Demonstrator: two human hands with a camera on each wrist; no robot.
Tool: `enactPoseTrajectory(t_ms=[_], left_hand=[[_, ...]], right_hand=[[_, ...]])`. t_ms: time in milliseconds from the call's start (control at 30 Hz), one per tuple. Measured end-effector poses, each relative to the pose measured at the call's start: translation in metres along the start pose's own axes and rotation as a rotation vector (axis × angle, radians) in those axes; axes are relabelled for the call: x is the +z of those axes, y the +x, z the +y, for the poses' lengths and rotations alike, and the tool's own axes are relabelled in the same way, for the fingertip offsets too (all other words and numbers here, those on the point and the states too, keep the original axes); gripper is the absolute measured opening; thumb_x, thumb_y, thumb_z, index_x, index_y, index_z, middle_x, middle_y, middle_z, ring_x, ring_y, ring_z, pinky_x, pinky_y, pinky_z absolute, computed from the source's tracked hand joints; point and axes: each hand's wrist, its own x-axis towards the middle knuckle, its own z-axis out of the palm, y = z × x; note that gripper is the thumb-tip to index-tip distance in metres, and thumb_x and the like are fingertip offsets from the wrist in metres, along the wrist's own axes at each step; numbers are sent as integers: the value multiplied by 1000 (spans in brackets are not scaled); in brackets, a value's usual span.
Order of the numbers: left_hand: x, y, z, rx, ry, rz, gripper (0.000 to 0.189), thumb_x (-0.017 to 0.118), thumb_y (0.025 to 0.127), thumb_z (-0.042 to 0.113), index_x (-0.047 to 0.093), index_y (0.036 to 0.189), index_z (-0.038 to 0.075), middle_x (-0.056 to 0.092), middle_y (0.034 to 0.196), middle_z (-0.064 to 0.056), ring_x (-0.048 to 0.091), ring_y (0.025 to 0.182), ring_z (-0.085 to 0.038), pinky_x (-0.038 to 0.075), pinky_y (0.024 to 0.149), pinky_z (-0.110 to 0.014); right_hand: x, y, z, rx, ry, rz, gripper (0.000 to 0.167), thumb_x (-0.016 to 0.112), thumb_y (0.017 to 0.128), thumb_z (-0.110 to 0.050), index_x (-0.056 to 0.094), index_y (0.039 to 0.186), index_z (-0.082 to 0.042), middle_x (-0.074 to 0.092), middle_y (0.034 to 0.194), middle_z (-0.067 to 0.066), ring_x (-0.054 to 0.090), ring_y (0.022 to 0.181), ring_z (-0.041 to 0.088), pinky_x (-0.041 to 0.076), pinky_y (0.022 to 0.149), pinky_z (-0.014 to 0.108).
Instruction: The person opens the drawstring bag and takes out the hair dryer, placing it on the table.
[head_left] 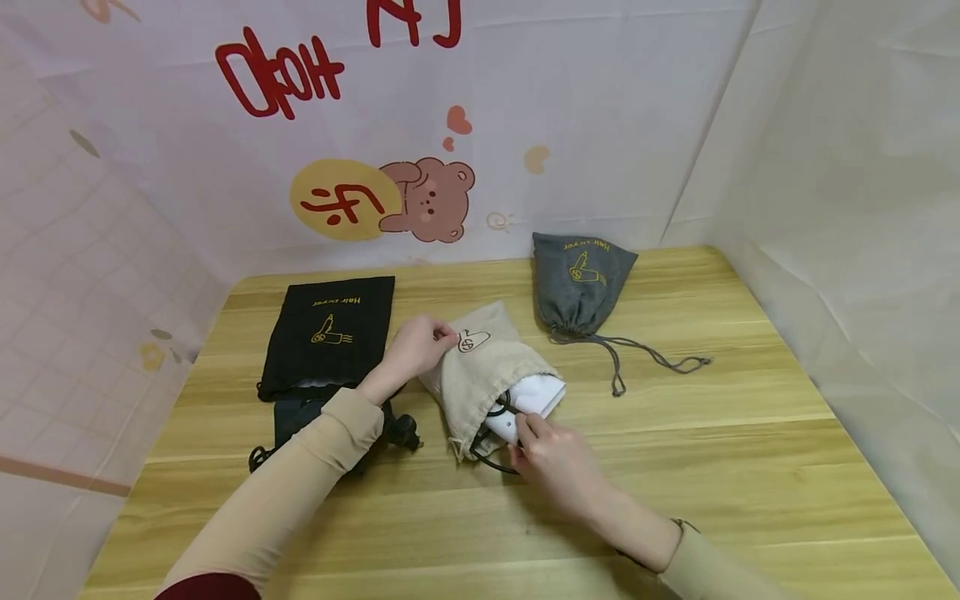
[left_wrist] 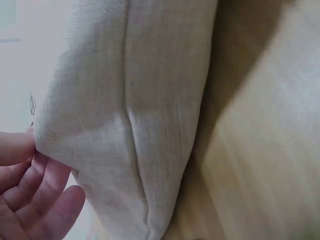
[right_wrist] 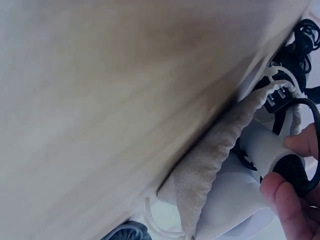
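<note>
A beige cloth drawstring bag (head_left: 480, 367) lies mid-table, its mouth towards the front right. Out of the mouth shows a white hair dryer (head_left: 542, 393) with a black cord. Near the bag's closed end, my left hand (head_left: 418, 346) pinches the cloth between thumb and fingers. My right hand (head_left: 558, 462) is at the mouth, its thumb and fingers gripping the end of the dryer's handle (right_wrist: 265, 147), where the black cord comes out. A black plug (right_wrist: 275, 100) with metal prongs sits at the rim in the right wrist view. The bag hides the rest of the dryer.
At the left lies a black pouch (head_left: 333, 329) printed with a hair dryer. In front of it, partly behind my left forearm, is a dark item (head_left: 296, 419) with a black cord and plug. A grey drawstring pouch (head_left: 581, 287) lies at the back right, strings trailing.
</note>
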Motion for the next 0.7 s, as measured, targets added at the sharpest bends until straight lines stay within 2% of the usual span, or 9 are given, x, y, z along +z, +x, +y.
enactPoseTrajectory(t_ms=[200,300,400,467,600,700], left_hand=[[-4,9,0,-13,54,39,24,64,105,21,80,107,4,78,102,-14,70,90,-27,55,79,-37],[-4,13,-2,-26,98,60,23,64,105,23,80,107,7,79,102,-12,71,89,-27,55,77,-37],[-3,17,-4,-25,129,64,23,64,106,25,80,107,8,79,102,-10,71,89,-27,55,77,-37],[-1,17,-5,-19,134,40,23,64,105,24,80,108,8,79,102,-10,71,88,-26,55,77,-36],[2,11,-7,-2,114,-50,24,64,105,27,80,105,8,77,101,-10,66,85,-22,51,73,-30],[4,4,-7,24,81,-119,28,66,104,33,79,108,8,77,106,-10,68,92,-23,53,77,-31]], right_hand=[[-4,-3,12,13,90,66,39,92,66,-13,73,95,4,71,82,5,64,58,12,55,51,22],[-7,-6,17,42,136,46,37,91,69,-12,75,99,4,75,85,8,70,63,15,58,55,24],[-8,-9,22,89,163,-15,35,91,73,-15,74,100,1,75,83,8,70,62,17,58,54,26],[-8,-10,24,119,168,-65,34,91,75,-17,74,99,-1,75,81,7,70,60,18,57,53,27],[-6,-12,27,152,158,-149,32,92,77,-20,69,92,-4,73,76,5,67,57,17,55,50,27],[-4,-13,27,168,155,-191,33,93,77,-20,64,86,-7,69,73,3,66,57,16,54,50,28]])
